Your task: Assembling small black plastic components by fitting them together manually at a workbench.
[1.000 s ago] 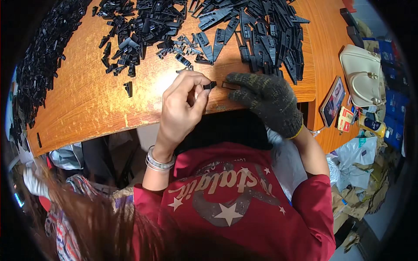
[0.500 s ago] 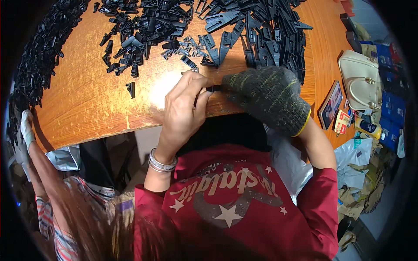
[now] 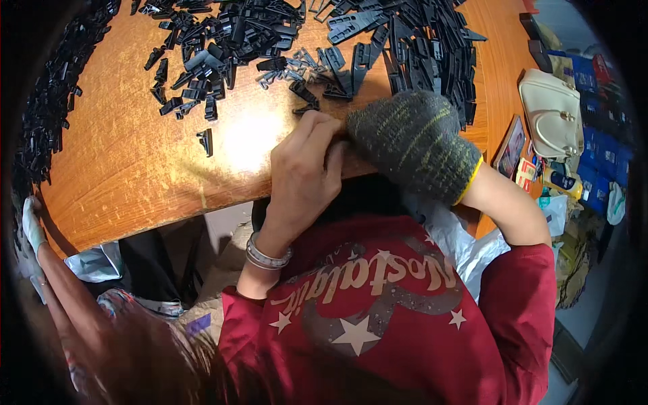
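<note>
Grey-knit-gloved right hand beside bare left hand; grips hidden, can't tell. Stray knuckle could scatter small black plastic clips.

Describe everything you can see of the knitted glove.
The knitted glove covers the right hand: dark grey with yellowish flecks, trimmed bright yellow at the cuff. It looks like coarse yarn. Its back faces up, angled toward the left hand, which it appears to meet near the front edge of the wooden table. Its fingertips are hidden.
</note>
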